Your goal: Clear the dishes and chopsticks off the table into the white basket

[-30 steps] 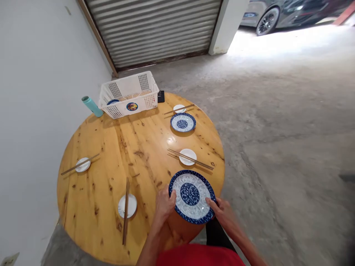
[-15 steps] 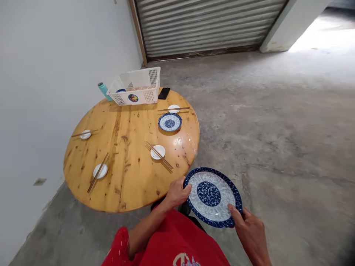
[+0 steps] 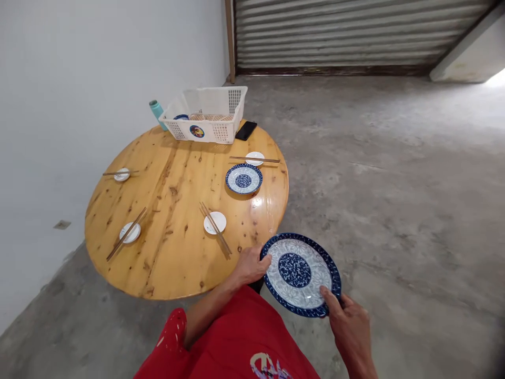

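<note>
Blue-patterned plate point(image 3: 299, 273) held off the round wooden table point(image 3: 173, 247), lower centre of frame: left hand point(image 3: 249, 266) and right hand point(image 3: 351, 329) pinching opposite rims. One matching plate point(image 3: 243, 179) already set by its saucer point(image 3: 254, 158); three saucers with chopsticks lacking plates.

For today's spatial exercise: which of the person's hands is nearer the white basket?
Left. The left hand is by the table edge, nearer the white basket; the right hand is farther back.

A garage-like space: bare concrete floor point(image 3: 394, 158), roller shutter point(image 3: 347, 31), round wooden table point(image 3: 177, 252).
</note>
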`<state>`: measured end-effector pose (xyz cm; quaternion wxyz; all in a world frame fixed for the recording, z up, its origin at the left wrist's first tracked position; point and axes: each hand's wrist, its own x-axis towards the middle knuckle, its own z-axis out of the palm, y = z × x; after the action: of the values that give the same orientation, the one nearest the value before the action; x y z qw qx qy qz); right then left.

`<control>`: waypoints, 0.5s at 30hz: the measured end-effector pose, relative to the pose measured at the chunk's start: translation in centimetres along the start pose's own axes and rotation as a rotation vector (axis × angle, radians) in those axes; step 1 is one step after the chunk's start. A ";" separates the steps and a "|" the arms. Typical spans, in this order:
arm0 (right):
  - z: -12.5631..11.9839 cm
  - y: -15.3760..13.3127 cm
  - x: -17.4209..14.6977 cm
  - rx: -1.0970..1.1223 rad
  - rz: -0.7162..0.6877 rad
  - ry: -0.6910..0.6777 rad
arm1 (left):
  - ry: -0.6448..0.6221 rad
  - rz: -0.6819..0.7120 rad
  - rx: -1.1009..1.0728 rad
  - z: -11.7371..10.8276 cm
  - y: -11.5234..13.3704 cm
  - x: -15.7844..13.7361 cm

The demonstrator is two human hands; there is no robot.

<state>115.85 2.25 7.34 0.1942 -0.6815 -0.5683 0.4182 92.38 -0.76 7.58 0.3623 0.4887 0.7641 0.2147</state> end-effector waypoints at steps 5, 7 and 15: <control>0.9 -6.3 10.4 -0.093 -0.206 -0.067 | 0.163 -0.099 -0.082 -2.8 0.8 6.4; 2.3 -9.4 14.9 -0.125 -0.289 -0.134 | 0.235 -0.157 -0.104 -4.4 0.7 9.2; 11.6 -17.8 28.2 -0.048 -0.444 -0.352 | 0.396 -0.410 -0.052 -10.1 -2.0 18.8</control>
<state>95.93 31.22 4.01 0.1633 -0.4616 -0.7384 0.4638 78.64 15.61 6.26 0.2542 0.2632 0.8971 0.2476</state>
